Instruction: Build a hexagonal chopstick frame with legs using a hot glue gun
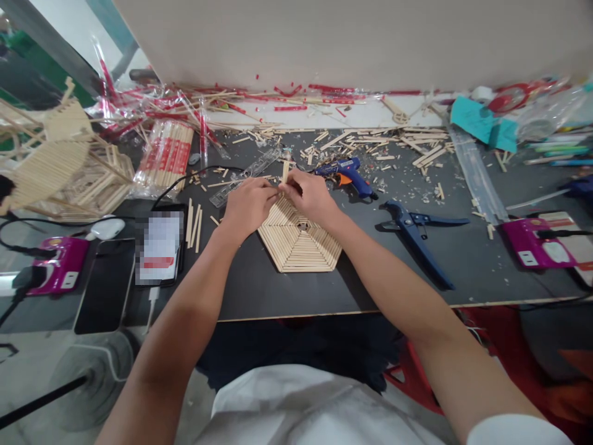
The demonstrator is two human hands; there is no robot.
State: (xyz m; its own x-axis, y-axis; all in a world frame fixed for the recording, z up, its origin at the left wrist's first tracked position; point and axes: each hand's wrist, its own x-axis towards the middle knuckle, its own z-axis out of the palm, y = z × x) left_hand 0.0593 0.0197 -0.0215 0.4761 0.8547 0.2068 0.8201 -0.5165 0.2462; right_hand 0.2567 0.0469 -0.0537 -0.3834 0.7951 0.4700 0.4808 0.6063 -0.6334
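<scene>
Gray worktop point(278, 293), all messy. The right hand point(309, 190) seems to pinch a stick point(286, 170); the left hand point(250, 207) curls beside it, but I can't tell its grip. Under both lies the hexagon point(306, 256). One slip could knock the stick crooked.

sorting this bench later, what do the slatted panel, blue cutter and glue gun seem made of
Slatted panel: matte, probably unpainted wood or bamboo; pale tan strips show.
Blue cutter: likely painted metal, judging by its smooth, even blue handles, though plastic is possible.
Glue gun: probably moulded plastic; smooth blue body, orange trigger.
</scene>
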